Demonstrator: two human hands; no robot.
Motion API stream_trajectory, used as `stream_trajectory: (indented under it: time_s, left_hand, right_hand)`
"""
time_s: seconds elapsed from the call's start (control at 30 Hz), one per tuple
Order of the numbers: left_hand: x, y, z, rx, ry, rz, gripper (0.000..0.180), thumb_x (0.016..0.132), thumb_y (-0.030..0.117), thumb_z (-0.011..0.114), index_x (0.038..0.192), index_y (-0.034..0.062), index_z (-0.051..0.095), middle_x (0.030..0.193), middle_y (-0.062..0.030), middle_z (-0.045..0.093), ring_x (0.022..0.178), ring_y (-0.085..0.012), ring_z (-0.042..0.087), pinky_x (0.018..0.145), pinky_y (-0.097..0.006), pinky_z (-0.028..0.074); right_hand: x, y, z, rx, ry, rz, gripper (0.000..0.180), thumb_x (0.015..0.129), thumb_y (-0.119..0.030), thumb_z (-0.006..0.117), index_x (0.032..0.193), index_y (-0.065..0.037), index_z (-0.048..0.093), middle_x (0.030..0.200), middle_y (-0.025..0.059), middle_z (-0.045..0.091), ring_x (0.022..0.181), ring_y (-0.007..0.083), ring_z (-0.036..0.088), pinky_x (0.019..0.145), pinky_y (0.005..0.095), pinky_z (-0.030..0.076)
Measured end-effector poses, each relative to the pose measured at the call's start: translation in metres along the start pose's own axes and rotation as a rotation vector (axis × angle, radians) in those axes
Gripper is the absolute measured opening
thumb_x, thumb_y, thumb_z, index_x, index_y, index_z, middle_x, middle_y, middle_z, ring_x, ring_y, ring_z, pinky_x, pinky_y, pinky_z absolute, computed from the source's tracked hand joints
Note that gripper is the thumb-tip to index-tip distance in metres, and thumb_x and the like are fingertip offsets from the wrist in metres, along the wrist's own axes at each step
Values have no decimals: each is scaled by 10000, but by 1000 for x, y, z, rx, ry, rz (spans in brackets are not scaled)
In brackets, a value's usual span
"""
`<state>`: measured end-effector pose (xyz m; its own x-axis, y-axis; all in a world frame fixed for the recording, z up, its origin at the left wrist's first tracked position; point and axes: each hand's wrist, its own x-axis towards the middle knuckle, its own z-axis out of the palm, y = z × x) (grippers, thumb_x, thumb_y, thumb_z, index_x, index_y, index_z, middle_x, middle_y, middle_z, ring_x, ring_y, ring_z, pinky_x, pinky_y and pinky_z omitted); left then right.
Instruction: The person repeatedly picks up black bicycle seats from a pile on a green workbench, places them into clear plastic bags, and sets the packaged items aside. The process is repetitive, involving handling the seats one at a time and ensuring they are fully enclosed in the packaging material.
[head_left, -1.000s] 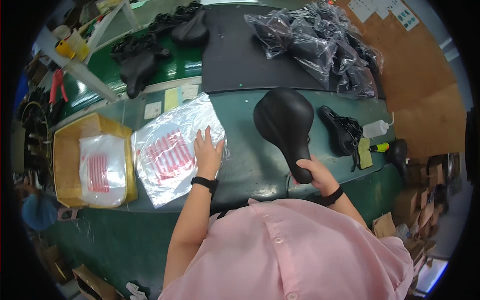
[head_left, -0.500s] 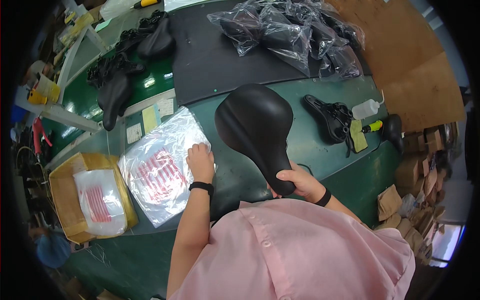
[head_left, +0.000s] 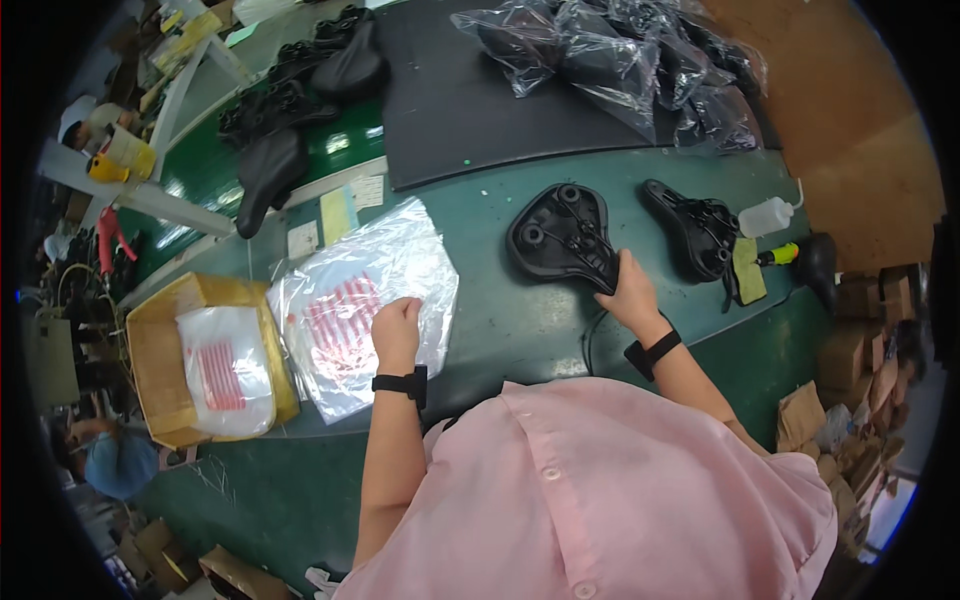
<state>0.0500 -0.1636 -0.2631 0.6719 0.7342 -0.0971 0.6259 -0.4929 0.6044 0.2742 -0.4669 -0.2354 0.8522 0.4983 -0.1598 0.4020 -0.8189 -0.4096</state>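
Note:
My right hand (head_left: 634, 297) grips the narrow nose of a black bicycle saddle (head_left: 563, 235), whose underside with springs and rails faces up at the green tabletop. Over a pile of clear plastic bags (head_left: 330, 330) with red printed stripes, my left hand (head_left: 397, 335) is closed, fingertips pinched together; whether it has hold of a bag's film I cannot make out. To the right of the held saddle lies a second saddle (head_left: 690, 228), also underside up.
A yellow bin (head_left: 150, 350) with more bags stands left. Bagged saddles (head_left: 610, 60) lie on a black mat (head_left: 430, 130) at the back. A white squeeze bottle (head_left: 766, 217), a yellow-green marker (head_left: 778, 255) and a cloth (head_left: 746, 270) sit right. More saddles (head_left: 270, 175) lie far left.
The held saddle has been turned from top up to underside up and lowered toward the table. My left hand's fingers have drawn together over the bags. The whole view has shifted slightly.

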Motion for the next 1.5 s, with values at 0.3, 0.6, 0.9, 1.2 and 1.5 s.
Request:
stream_trajectory:
  time_s: [0.3,0.6,0.9,1.2,1.5]
  left_hand:
    - [-14,-26,3,-172,-7,-45,116,779,116,672,807,4,688,658,-102,644,637,-190,638,607,-316,490]
    - [-10,-24,8,-1044,-117,-457,121,875,145,619,960,60,633,796,-45,662,614,-126,629,542,-248,517]
    - [-22,-83,18,-1162,219,-499,95,931,138,573,891,55,596,787,-19,610,583,-81,551,539,-226,453]
    - [-29,28,-110,-847,-37,70,159,975,160,504,915,36,585,721,13,511,646,-49,491,598,-199,398]
    - [-21,24,-107,-890,104,-41,129,958,114,523,987,40,625,675,53,492,563,-10,385,483,-183,301]
  right_hand:
    - [20,-21,33,1011,-508,209,722,722,-301,797,1261,43,461,1088,131,618,956,223,615,841,329,495]
    - [5,-98,40,1234,-447,42,609,755,-131,760,1274,19,480,1119,97,614,975,184,598,861,316,482]
    - [13,-167,62,264,-315,-578,573,677,-123,774,1165,-82,477,1038,172,586,966,371,589,775,440,488]
    - [19,-182,46,-70,-382,-771,543,693,-136,767,1157,-92,489,993,138,585,911,349,603,757,440,496]
    - [9,-192,30,-126,-423,-806,542,684,-154,764,1134,-51,480,959,163,603,894,364,612,744,448,495]
